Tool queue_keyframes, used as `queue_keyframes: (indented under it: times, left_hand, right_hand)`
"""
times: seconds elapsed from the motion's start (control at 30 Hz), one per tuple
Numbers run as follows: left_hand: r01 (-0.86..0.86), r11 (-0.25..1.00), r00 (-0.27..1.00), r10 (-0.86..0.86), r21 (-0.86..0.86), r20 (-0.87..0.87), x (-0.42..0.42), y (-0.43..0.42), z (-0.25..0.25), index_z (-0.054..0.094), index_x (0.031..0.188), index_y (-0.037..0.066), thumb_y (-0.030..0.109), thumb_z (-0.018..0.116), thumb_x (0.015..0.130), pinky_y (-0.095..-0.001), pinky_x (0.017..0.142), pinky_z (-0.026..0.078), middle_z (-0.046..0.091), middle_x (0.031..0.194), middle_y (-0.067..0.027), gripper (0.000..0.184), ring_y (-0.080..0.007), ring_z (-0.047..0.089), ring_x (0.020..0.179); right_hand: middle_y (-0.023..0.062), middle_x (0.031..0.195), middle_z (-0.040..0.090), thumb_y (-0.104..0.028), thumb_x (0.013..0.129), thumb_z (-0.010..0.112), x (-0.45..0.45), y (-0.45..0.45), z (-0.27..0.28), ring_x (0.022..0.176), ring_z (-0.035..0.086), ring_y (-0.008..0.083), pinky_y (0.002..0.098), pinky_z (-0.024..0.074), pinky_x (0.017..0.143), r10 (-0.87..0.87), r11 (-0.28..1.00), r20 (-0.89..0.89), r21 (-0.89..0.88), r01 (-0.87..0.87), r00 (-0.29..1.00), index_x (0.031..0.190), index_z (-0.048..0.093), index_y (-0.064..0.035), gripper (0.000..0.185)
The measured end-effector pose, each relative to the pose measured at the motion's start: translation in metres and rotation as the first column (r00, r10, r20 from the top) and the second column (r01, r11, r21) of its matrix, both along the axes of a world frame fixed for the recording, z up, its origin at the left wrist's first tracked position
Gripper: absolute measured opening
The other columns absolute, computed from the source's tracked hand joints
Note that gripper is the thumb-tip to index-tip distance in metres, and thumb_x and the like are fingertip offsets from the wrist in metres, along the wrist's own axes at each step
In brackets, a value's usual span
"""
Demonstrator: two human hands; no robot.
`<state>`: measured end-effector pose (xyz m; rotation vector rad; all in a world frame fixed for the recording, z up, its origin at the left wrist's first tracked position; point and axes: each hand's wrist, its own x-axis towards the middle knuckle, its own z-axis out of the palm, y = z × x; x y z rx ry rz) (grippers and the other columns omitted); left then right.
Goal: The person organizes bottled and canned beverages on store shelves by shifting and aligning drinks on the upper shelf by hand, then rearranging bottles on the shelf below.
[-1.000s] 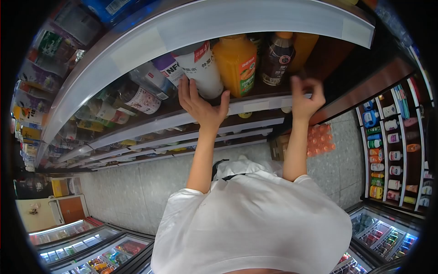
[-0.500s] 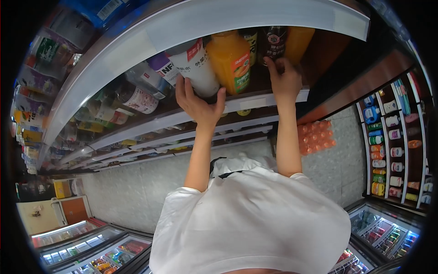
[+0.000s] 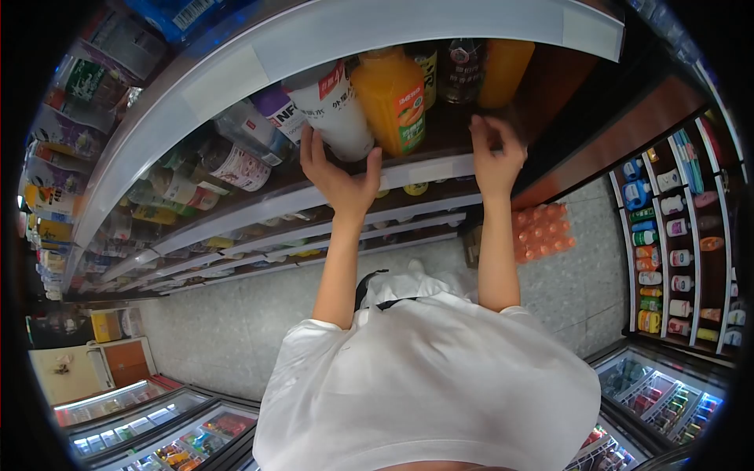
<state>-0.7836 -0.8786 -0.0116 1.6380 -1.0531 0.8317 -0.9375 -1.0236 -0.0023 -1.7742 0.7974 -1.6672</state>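
Note:
My left hand (image 3: 342,177) spans the lower part of a white bottle (image 3: 336,118) with a red label band, its fingers at the bottle's left side and its thumb at the right. The bottle stands on the shelf. Beside it is an orange juice bottle (image 3: 386,98) with a fruit label. Farther right are a dark bottle (image 3: 461,72) with white print and another orange bottle (image 3: 505,72). My right hand (image 3: 498,155) hovers in front of these two, apart from them, with fingers bent, a gap between them, and nothing held.
A white price rail (image 3: 440,169) edges this shelf, and a wide upper shelf rim (image 3: 353,39) hangs above the bottles. A purple-labelled bottle (image 3: 276,112) and several others stand to the left. Orange-topped goods (image 3: 542,233) sit on the floor. Glass-topped freezers (image 3: 173,432) lie behind me.
My right hand has let go of the dark bottle and drawn back from it, down and slightly right. The dark bottle now sits slightly farther back. My left hand stays at the white bottle.

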Motion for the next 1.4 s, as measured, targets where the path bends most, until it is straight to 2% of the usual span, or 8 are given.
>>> queue_keyframes:
  times: [0.43,0.67,0.83,0.9,1.1,1.27,1.33,1.4]
  left_hand:
    - [0.064,0.998,0.994,-0.062,0.014,-0.092,0.002,0.031,-0.019,0.031,0.135,0.003,0.005,0.072,0.074,-0.0461,0.103,0.032,0.035,0.136,-0.0233,0.073,-0.0374,0.039,0.125]
    - [0.016,1.0,0.989,-0.014,0.012,-0.149,0.008,0.058,-0.013,0.052,0.114,0.001,0.002,0.065,0.079,-0.0402,0.093,0.041,0.054,0.118,-0.0186,0.037,-0.0323,0.051,0.112]
    - [0.011,1.0,0.993,-0.013,-0.016,-0.113,0.016,0.065,0.0,0.058,0.097,0.001,-0.003,0.065,0.077,-0.0366,0.079,0.05,0.06,0.106,-0.0164,0.021,-0.0306,0.061,0.095]
    - [0.047,0.998,0.988,-0.051,-0.031,-0.146,0.019,0.073,-0.002,0.059,0.094,0.0,-0.003,0.065,0.077,-0.0353,0.075,0.051,0.061,0.104,-0.0157,0.019,-0.0293,0.062,0.09]
    - [0.022,0.996,0.983,-0.038,-0.091,-0.177,0.041,0.118,-0.003,0.06,0.091,-0.001,-0.005,0.063,0.077,-0.032,0.066,0.053,0.064,0.097,-0.0144,0.015,-0.0266,0.064,0.077]
    - [0.015,0.995,0.963,-0.041,-0.096,-0.267,0.07,0.166,-0.003,0.061,0.093,-0.002,-0.003,0.062,0.082,-0.0274,0.065,0.05,0.064,0.091,-0.0123,0.011,-0.0201,0.062,0.074]
    - [0.01,0.996,0.954,-0.037,-0.091,-0.296,0.084,0.185,-0.003,0.061,0.092,-0.001,-0.003,0.062,0.081,-0.0288,0.063,0.05,0.064,0.089,-0.0122,0.011,-0.022,0.063,0.072]
    - [0.015,0.998,0.93,-0.034,-0.054,-0.367,0.092,0.208,-0.006,0.061,0.09,0.0,-0.001,0.063,0.08,-0.0304,0.061,0.05,0.063,0.083,-0.0112,0.01,-0.0235,0.064,0.069]
  right_hand:
    - [0.0042,0.065,0.063,-0.003,0.08,0.069,-0.007,0.025,-0.005,0.054,0.051,0.0078,0.0228,0.0415,0.055,0.074,0.992,0.058,0.101,-0.08,0.996,0.078,0.062,0.001,0.008]
    - [0.0104,0.072,0.064,-0.004,0.09,0.054,-0.001,0.079,0.086,0.06,0.056,0.0125,0.0246,0.0413,0.054,0.592,0.803,0.414,-0.235,-0.547,0.691,0.095,0.061,-0.002,0.008]
    - [0.0052,0.075,0.065,-0.02,0.084,0.063,-0.004,0.13,0.149,0.055,0.053,0.0175,0.0291,0.0353,0.048,0.76,0.631,0.311,-0.566,-0.531,0.571,0.084,0.057,-0.0124,0.01]
    - [0.0077,0.068,0.051,-0.03,0.101,0.022,-0.007,0.152,0.166,0.051,0.044,0.0168,0.033,0.0309,0.051,0.711,0.638,0.193,-0.583,-0.503,0.676,0.084,0.039,-0.0134,0.029]
    - [0.0162,0.093,0.055,-0.046,0.09,0.04,-0.027,0.197,0.207,0.077,0.046,0.0246,0.0424,0.0449,0.057,0.89,0.402,-0.103,-0.283,-0.871,0.444,0.116,0.046,-0.0025,0.051]
    - [0.0207,0.09,0.054,-0.041,0.093,0.031,0.018,0.235,0.215,0.069,0.044,0.0262,0.0391,0.0442,0.056,0.975,0.208,0.0,-0.365,-0.908,0.223,0.109,0.05,0.0001,0.048]
    - [0.0043,0.069,0.047,-0.031,0.097,0.024,0.037,0.267,0.208,0.05,0.038,0.0153,0.0378,0.0253,0.057,0.809,0.542,0.202,-0.621,-0.566,0.552,0.081,0.044,-0.0214,0.028]
    - [0.0088,0.081,0.052,-0.029,0.095,0.033,0.034,0.265,0.217,0.061,0.044,0.0194,0.0363,0.0353,0.059,0.934,0.329,0.007,-0.413,-0.85,0.358,0.09,0.05,-0.0119,0.025]
